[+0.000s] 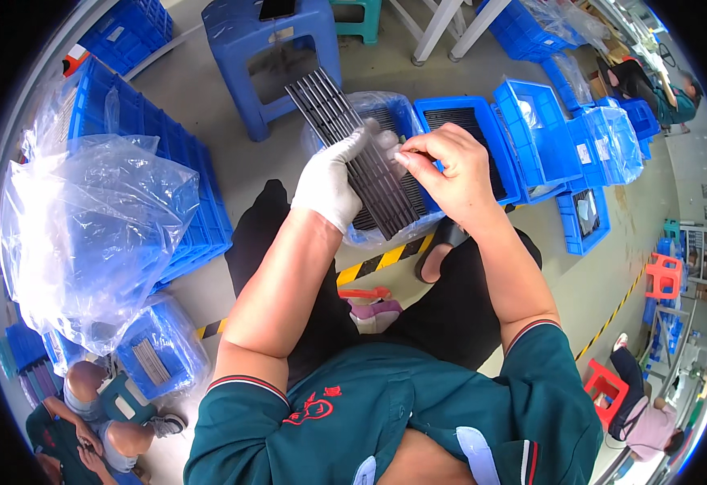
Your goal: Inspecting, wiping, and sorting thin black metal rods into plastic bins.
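Observation:
My left hand (331, 182), in a white glove, grips a long black slatted grille (321, 105) with the thumb on top. The grille is tilted, its far end toward the upper left. At its right edge are white rounded shapes (387, 140); whether they are gloved fingertips or a loose white wad I cannot make out. My bare right hand (450, 166) has thumb and forefinger pinched together against them. What lies in that pinch is too small to name. Below the hands is a plastic-lined blue crate (414, 121) with black slatted pieces, partly hidden.
Beside it stands another blue crate (517, 190) of black pieces. Empty-looking blue crates (531, 149) are stacked farther right. A blue stool (236, 61) holds a dark phone-like slab (277, 8). Tall blue crates (204, 182) with clear plastic stand left. Other people (119, 436) sit nearby.

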Available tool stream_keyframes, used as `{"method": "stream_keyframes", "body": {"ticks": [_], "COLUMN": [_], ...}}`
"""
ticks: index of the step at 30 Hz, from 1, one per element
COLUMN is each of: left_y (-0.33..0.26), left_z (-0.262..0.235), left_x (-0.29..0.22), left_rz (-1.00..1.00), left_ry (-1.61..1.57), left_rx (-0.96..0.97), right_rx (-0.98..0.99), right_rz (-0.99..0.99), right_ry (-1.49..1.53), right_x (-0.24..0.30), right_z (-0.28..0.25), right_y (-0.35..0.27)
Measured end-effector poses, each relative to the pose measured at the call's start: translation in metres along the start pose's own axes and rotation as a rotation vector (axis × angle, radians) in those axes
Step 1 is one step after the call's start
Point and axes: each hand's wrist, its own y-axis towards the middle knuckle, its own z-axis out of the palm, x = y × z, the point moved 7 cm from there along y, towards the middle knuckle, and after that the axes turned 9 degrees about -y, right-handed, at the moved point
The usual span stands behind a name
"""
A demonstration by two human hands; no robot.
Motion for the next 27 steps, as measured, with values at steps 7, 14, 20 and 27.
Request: {"method": "stream_keyframes", "body": {"ticks": [7, 14, 20, 27], "left_y": [0.005, 0.010, 0.012, 0.005], "left_z": [-0.005, -0.009, -0.011, -0.010], "left_x": [-0.002, -0.002, -0.001, 0.000], "left_rz": [0.032, 0.145, 0.128, 0.079], "left_ry": [0.027, 0.113, 0.058, 0.056], "left_rx": [0.014, 0.009, -0.009, -0.045], "right_rx": [-0.037, -0.107, -0.012, -0.113], "right_rz": [-0.066, -0.350, -0.136, -0.078], "right_ry": [-0.055, -0.388, -0.161, -0.040], "right_x": [0.007, 0.043, 0.016, 0.015], "right_z": [0.001, 0.013, 0.016, 0.005], "right_y": [0.001, -0.007, -0.002, 0.001]}}
